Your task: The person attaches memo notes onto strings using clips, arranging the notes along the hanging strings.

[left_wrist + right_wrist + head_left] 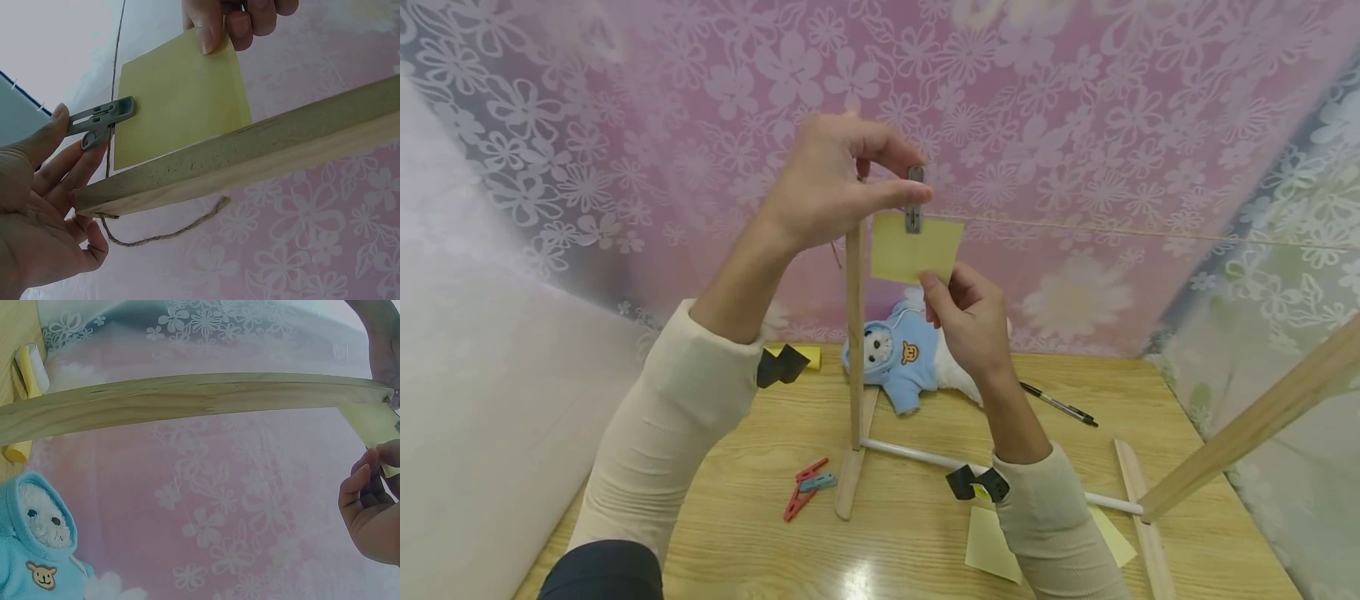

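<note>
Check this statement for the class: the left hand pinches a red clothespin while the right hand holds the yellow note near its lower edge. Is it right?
Not quite: the clothespin that the left hand pinches is grey, not red, as the head view shows. The right hand does hold the yellow note near its lower edge.

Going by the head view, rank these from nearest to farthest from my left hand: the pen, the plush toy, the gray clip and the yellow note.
1. Gray clip: pinched in your left hand.
2. Yellow note: just below and right, pinched by your right hand.
3. Plush toy: lower, on the table.
4. Pen: right of the toy.
</note>
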Action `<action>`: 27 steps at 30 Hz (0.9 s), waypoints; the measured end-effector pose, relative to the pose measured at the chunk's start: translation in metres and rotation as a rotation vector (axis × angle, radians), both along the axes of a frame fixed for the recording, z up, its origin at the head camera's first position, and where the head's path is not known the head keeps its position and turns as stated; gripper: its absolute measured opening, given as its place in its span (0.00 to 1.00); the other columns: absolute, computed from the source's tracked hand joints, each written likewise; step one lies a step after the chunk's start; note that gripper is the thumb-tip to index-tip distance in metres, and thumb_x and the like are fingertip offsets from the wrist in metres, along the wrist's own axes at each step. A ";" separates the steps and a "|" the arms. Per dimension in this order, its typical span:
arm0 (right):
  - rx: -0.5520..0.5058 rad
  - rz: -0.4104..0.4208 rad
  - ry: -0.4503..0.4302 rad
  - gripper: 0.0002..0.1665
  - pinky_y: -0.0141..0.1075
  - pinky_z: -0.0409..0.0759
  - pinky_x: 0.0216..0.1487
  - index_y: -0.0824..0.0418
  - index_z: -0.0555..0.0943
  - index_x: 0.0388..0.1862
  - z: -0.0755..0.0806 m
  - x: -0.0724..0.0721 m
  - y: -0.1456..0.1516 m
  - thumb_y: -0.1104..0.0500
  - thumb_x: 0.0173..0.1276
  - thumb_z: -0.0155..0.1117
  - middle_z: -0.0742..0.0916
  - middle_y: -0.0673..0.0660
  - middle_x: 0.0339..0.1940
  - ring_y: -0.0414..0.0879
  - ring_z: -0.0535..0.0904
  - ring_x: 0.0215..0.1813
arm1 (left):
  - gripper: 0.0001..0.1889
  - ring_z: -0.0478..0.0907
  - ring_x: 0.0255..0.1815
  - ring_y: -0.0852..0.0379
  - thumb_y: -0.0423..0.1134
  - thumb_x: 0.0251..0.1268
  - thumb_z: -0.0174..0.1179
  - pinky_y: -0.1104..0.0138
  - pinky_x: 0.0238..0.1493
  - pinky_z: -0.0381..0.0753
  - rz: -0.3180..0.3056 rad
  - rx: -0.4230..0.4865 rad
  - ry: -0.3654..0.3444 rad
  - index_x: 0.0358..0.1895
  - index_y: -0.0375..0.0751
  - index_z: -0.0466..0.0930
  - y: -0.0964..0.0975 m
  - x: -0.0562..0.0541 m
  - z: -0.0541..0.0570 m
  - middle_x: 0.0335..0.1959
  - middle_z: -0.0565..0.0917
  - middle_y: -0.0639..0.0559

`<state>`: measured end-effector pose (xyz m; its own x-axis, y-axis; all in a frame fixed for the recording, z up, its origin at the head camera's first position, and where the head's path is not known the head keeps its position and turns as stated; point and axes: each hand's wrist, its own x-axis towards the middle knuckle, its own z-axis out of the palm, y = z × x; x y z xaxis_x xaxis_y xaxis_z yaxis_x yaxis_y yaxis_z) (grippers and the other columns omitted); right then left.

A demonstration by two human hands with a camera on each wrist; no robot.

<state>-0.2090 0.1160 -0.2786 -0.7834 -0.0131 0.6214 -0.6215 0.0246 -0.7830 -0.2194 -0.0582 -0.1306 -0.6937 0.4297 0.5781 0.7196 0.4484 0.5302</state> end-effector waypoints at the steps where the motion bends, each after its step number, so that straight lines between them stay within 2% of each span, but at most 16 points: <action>1: -0.001 0.001 -0.001 0.08 0.32 0.68 0.20 0.72 0.79 0.39 0.000 0.000 0.000 0.66 0.68 0.57 0.74 0.50 0.14 0.44 0.68 0.18 | 0.13 0.67 0.36 0.60 0.43 0.53 0.70 0.73 0.37 0.65 0.008 -0.015 0.003 0.40 0.42 0.86 0.000 0.000 0.000 0.37 0.88 0.52; 5: 0.001 0.002 0.002 0.08 0.33 0.67 0.20 0.73 0.79 0.38 -0.001 0.000 0.001 0.66 0.68 0.57 0.74 0.50 0.14 0.44 0.68 0.18 | 0.14 0.66 0.36 0.59 0.45 0.55 0.69 0.73 0.38 0.65 0.035 -0.059 0.028 0.44 0.43 0.86 0.000 -0.001 -0.002 0.40 0.88 0.53; 11: 0.018 0.012 0.011 0.08 0.35 0.68 0.20 0.73 0.78 0.36 -0.003 0.000 0.002 0.66 0.68 0.57 0.74 0.51 0.14 0.46 0.68 0.18 | 0.16 0.67 0.42 0.60 0.48 0.58 0.66 0.70 0.46 0.67 0.063 -0.097 0.038 0.47 0.47 0.85 0.000 -0.002 -0.005 0.42 0.86 0.56; 16: 0.032 0.017 0.000 0.07 0.34 0.69 0.21 0.72 0.79 0.37 -0.006 0.000 0.004 0.66 0.67 0.59 0.75 0.52 0.16 0.46 0.69 0.19 | 0.17 0.67 0.47 0.60 0.48 0.59 0.66 0.69 0.47 0.71 0.048 -0.083 0.030 0.49 0.48 0.84 0.000 -0.002 -0.007 0.44 0.85 0.57; 27: 0.027 0.023 -0.031 0.07 0.31 0.70 0.21 0.71 0.80 0.40 -0.009 0.003 0.009 0.67 0.65 0.60 0.77 0.49 0.19 0.43 0.70 0.21 | 0.18 0.68 0.51 0.60 0.49 0.59 0.65 0.69 0.47 0.76 0.056 -0.050 0.013 0.51 0.47 0.83 0.001 -0.005 -0.009 0.46 0.85 0.57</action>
<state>-0.2057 0.1245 -0.2879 -0.8014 -0.0475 0.5963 -0.5979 0.0319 -0.8010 -0.2243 -0.0571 -0.1393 -0.7101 0.4189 0.5660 0.6993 0.5135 0.4973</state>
